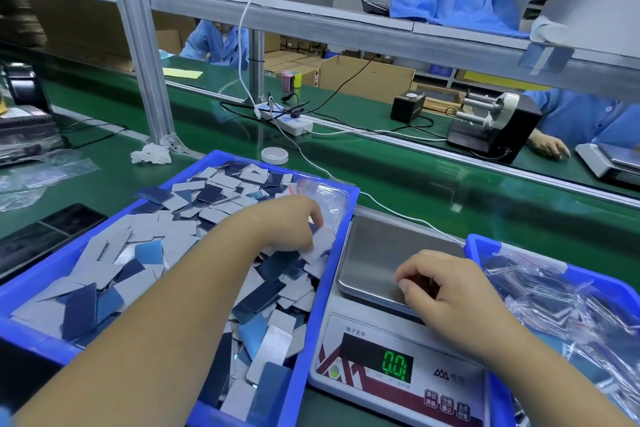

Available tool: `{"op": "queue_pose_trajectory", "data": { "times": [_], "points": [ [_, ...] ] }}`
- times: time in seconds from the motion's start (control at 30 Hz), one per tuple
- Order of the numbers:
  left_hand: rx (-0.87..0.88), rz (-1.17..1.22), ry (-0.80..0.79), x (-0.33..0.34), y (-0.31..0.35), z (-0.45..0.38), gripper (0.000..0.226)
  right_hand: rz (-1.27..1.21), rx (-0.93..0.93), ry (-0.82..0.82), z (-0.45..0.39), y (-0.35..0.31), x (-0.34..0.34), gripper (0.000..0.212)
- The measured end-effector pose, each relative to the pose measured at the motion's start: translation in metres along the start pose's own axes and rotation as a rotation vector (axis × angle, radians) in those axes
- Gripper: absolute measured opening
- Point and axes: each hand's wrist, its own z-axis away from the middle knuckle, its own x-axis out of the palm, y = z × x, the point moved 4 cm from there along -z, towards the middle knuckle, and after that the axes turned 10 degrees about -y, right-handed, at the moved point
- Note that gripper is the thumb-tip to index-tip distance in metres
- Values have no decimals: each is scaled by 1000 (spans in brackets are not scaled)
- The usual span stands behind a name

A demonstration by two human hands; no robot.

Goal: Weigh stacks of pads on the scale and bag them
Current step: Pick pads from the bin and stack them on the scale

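Left hand [294, 225] pinching few pads [320, 243] at tray [330, 274] right edge, scale [391, 263] just right. Right hand [446, 291] curled over pan, holding nothing visible.

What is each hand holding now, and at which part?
Left hand pinches grey pads by their edge, in the bin. Right hand holds nothing visible.
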Motion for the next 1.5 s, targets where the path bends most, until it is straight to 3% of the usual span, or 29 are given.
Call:
{"op": "queue_pose_trajectory", "data": {
  "times": [0.13, 0.23, 0.4, 0.57, 0.73, 0.87, 1.13, 1.5],
  "points": [
    [8, 164, 108, -19, -13, 3, 14, 7, -8, -5, -1, 1, 1, 22],
    [-4, 200, 101, -22, -22, 7, 9, 11, -15, -9, -1, 2, 2, 23],
    [-131, 127, -19, -11, -29, 6, 29, -2, -9, 1, 0, 3, 2, 24],
    [-121, -92, -37, -6, -21, 3, 65, 8, -11, 4, 0, 2, 2, 25],
    [-125, -137, -93, -5, -22, 2, 60, 9, -8, 3, 0, 0, 0, 24],
    [-117, -42, -44, -5, -24, 0, 68, 6, -6, -4, 0, -1, 1, 23],
    [-121, 31, -4, -4, -22, 1, 37, 5, -6, -5, 0, -1, 0, 23],
    [-62, -32, 14, 5, -9, 1, 31, -9, 7, 8, 0, 2, -1, 21]
  ]
}}
